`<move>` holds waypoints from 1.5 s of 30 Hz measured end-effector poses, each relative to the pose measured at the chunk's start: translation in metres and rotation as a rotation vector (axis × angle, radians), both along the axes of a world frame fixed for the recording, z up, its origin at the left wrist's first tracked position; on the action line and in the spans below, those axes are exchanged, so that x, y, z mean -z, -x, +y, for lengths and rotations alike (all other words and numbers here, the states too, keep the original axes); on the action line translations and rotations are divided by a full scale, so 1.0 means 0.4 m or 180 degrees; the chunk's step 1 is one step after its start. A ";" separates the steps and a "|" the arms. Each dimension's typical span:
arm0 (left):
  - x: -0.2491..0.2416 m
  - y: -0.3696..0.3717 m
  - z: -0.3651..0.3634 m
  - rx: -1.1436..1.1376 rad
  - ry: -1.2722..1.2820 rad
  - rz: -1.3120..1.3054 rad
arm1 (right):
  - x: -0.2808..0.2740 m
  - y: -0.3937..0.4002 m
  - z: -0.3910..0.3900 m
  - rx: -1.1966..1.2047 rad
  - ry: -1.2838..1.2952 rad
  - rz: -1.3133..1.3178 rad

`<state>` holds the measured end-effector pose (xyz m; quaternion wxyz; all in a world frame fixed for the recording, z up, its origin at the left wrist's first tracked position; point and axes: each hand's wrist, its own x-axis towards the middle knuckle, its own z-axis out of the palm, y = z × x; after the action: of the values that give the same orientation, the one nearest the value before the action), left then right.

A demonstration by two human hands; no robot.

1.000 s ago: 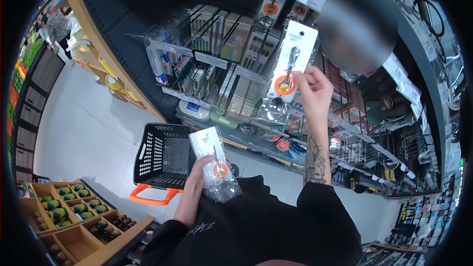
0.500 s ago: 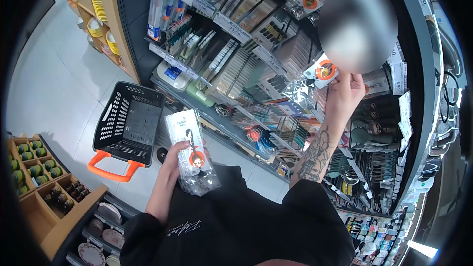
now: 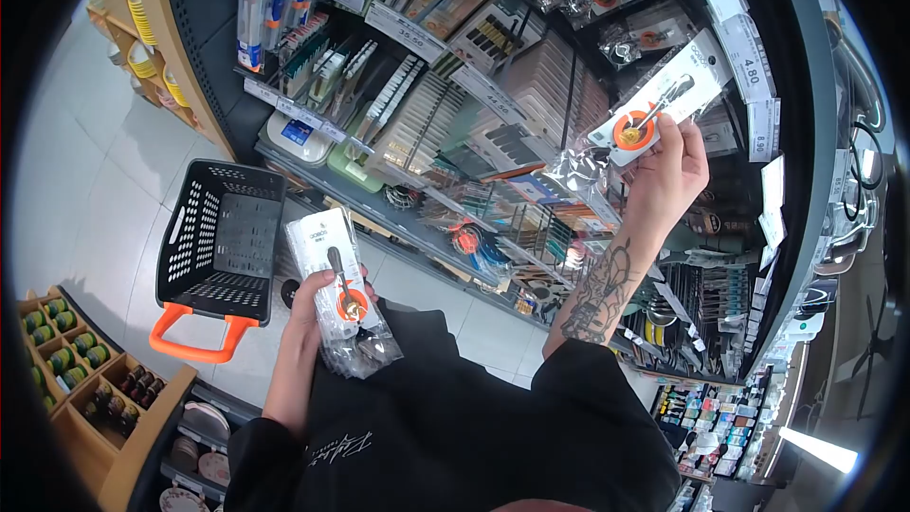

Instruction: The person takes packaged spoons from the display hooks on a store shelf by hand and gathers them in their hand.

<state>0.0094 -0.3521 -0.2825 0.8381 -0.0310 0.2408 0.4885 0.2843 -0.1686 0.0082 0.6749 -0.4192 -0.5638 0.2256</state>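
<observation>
Upper right of the frame, the right hand (image 3: 671, 166) has one pack (image 3: 664, 100) pinched by its long lower edge; left of centre, the left hand (image 3: 305, 308) is closed round a bunch of packs (image 3: 343, 294). Light stuff, by the look of it: stiffish card (image 3: 700, 52), hard spoon (image 3: 677, 89), film (image 3: 574, 171) likely slippery, little to break. Grip the card's edge, I'd say. And against half a second ago, that right-hand pack shows far more fully, no blurred disc over it; the basket (image 3: 248, 228) sits further left in frame.
</observation>
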 end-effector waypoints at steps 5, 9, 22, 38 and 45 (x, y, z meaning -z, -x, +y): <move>-0.011 0.005 0.004 0.0020 0.0069 0.0073 | -0.018 0.019 -0.011 0.0255 0.0024 -0.0012; -0.007 0.005 0.005 0.0039 0.0063 -0.0005 | -0.028 0.015 0.017 0.0269 -0.0127 -0.0018; -0.009 0.006 0.007 -0.0106 -0.0050 0.0238 | -0.045 0.012 0.029 0.0260 0.0032 -0.0112; -0.017 0.012 -0.010 -0.0125 -0.0275 0.0406 | 0.004 -0.206 0.566 0.2014 -0.1450 -0.2720; -0.047 0.029 -0.023 -0.0197 -0.0594 0.0293 | -0.022 -0.230 0.716 0.1599 0.0077 -0.3322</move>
<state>-0.0021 -0.3615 -0.2639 0.8100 0.0622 0.2314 0.5353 0.3765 0.1180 0.0172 0.3355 -0.6036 -0.7026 -0.1717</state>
